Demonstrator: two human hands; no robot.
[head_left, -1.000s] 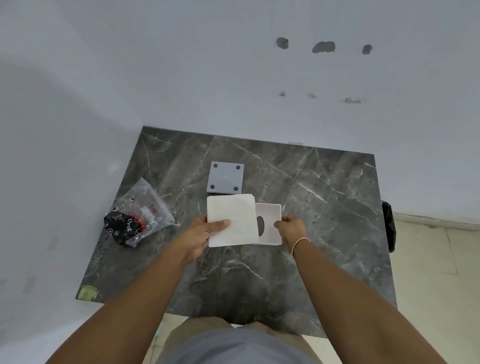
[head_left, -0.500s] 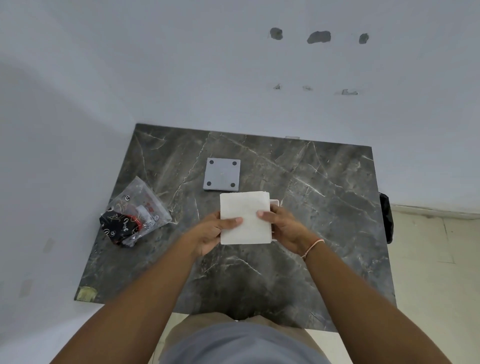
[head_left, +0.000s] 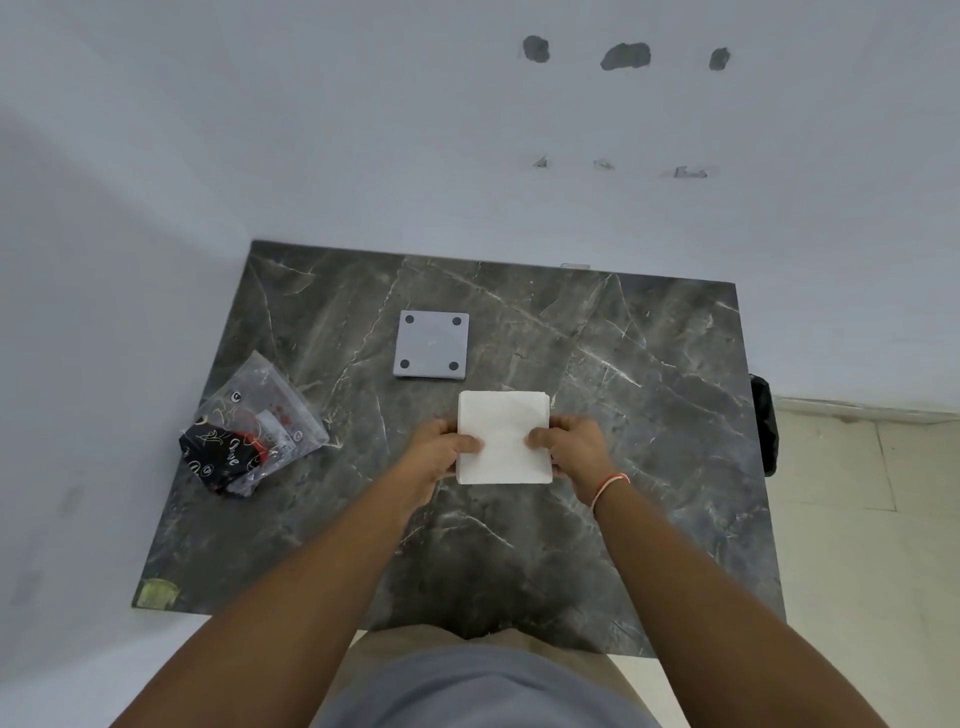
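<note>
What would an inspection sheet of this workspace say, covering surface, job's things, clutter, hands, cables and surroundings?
Surface: dark marble table.
Job's things: white napkin stack, near the table's middle.
Clutter: grey square plate with four dark dots beyond the stack; clear plastic bag at left.
Hands: left hand and right hand grip the stack's side edges, thumbs on top.
Cables: nothing seen.
Surroundings: white wall with holes; tiled floor at right.

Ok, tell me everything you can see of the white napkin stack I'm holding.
The white napkin stack is roughly square, looks like soft paper, faintly creased on top, with layered edges showing at its far right corner. It lies flat, low over the dark marble table, nearer than the grey square plate. The left hand grips its left edge, the right hand its right edge, thumbs on top.
</note>
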